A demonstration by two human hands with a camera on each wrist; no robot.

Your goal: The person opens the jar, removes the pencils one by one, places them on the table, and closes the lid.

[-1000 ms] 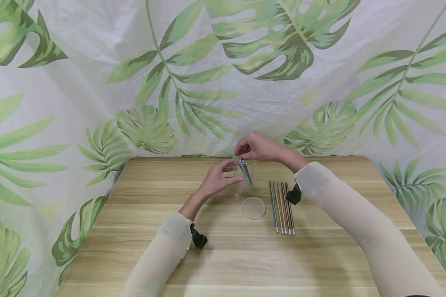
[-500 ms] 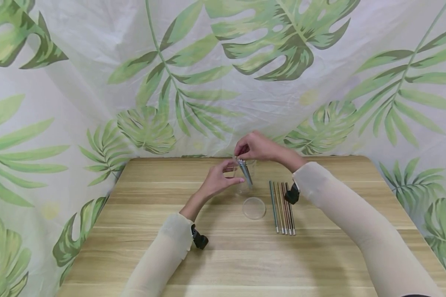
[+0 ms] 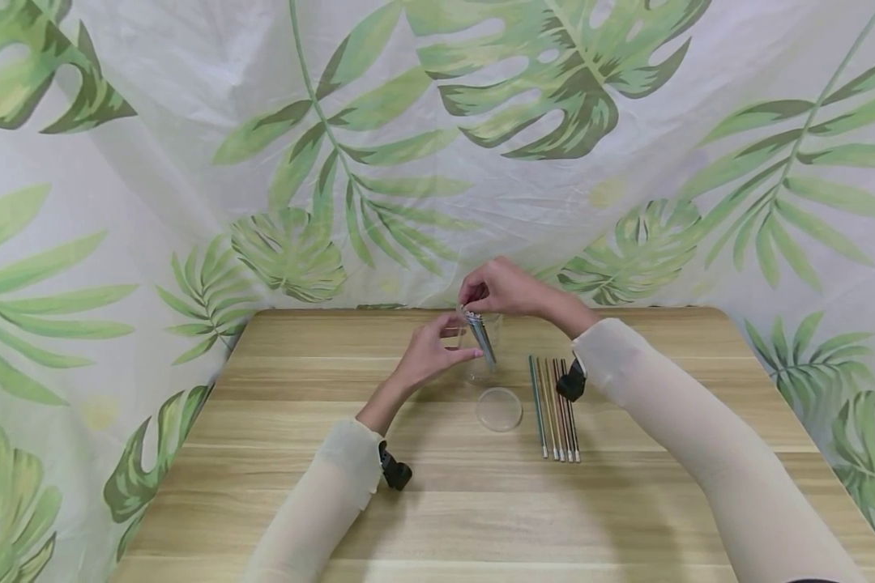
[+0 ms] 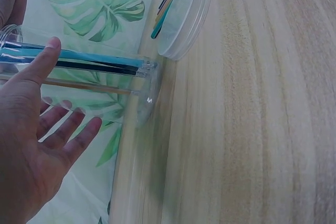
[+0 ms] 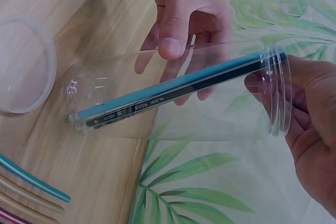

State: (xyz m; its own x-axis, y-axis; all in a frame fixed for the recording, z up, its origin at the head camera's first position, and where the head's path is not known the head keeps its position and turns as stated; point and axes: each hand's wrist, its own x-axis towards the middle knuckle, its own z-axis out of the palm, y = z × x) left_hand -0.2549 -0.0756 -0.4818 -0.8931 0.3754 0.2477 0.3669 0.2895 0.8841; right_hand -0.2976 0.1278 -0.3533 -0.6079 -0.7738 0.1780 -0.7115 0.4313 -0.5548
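A clear plastic jar (image 5: 210, 124) stands near the table's back edge. Inside it lean pencils (image 5: 173, 85), light blue and black; a brown one also shows in the left wrist view. My left hand (image 3: 426, 352) holds the jar's side, thumb in front and fingers behind, as the right wrist view shows. At the jar's mouth, my right hand (image 3: 506, 290) pinches the upper ends of the pencils, its fingertips partly hidden by the rim. The round clear lid (image 3: 499, 409) lies on the table just in front of the jar.
Several pencils (image 3: 538, 405) in teal, gold, red-brown and black lie side by side right of the lid, under the right wrist camera (image 3: 572, 382). The wooden table (image 3: 437, 518) ends behind the jar at a leaf-patterned cloth (image 3: 379, 202).
Both hands stay at the jar almost unmoved. My right forearm has shifted very slightly to the left; the pencils in the jar keep the same lean.
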